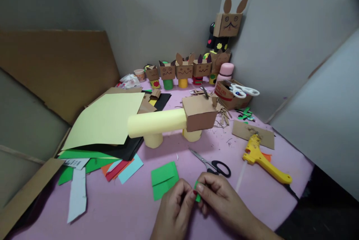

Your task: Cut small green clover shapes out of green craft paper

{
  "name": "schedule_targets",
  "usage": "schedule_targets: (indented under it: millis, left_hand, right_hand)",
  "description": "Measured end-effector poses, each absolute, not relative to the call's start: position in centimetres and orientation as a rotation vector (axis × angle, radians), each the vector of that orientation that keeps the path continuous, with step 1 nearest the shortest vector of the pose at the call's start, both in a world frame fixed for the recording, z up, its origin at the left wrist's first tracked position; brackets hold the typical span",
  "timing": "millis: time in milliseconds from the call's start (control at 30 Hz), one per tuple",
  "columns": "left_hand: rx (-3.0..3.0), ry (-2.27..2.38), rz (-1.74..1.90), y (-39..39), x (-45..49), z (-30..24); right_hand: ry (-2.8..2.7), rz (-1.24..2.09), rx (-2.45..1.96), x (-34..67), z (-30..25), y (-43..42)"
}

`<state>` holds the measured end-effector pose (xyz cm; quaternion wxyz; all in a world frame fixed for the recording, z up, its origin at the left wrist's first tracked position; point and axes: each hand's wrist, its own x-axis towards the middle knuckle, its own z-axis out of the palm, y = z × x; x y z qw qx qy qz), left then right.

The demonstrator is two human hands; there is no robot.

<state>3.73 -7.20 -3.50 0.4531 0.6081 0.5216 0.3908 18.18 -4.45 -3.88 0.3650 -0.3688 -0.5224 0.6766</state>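
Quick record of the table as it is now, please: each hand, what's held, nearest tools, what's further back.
left hand: pinches green paper scrap
right hand: pinches the same scrap, fingers over its top
nearest: folded green paper to the left; black-handled scissors just beyond the hands
right side: yellow glue gun lying on the pink table
middle: yellow paper tube with cardboard box at one end
left: stack of coloured sheets
back: row of cardboard figures; white scissors

A small green paper scrap [198, 196] and folded green paper sheet [163, 179] lie against a pink table [117, 210]; black-handled scissors [213, 164], a yellow glue gun [263, 159].
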Motion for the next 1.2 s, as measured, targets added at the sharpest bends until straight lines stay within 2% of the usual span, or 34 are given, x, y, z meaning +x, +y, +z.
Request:
schedule_targets:
  millis: [167,333,633,733,933,1200]
  left_hand:
    - [1.399,1.217,1.004,-7.3,4.0,-3.3]
    - [1.543,1.267,1.0,-7.3,3.9,-3.1]
    - [1.445,1.333,1.18,-7.7,3.9,-3.3]
    - [1.65,1.281,1.296,-7.5,3.6,-3.1]
    - [2.182,1.123,1.304,-7.5,2.7,-3.0]
    - [2.027,1.177,1.384,-7.7,2.6,-3.1]
  right_hand:
    - [-1.296,1.683,-0.941,18.2,-3.6,-4.2]
    - [-1.292,1.701,-0.985,18.4,-3.7,-4.1]
    - [-0.949,1.932,-0.971,18.3,-3.6,-3.9]
    - [-0.873,1.941,-0.943,18.2,-3.4,-3.8]
    - [-0.941,1.958,-0.964,18.3,-3.7,-4.0]
    - [-1.088,1.911,-0.958,18.6,-3.8,-4.3]
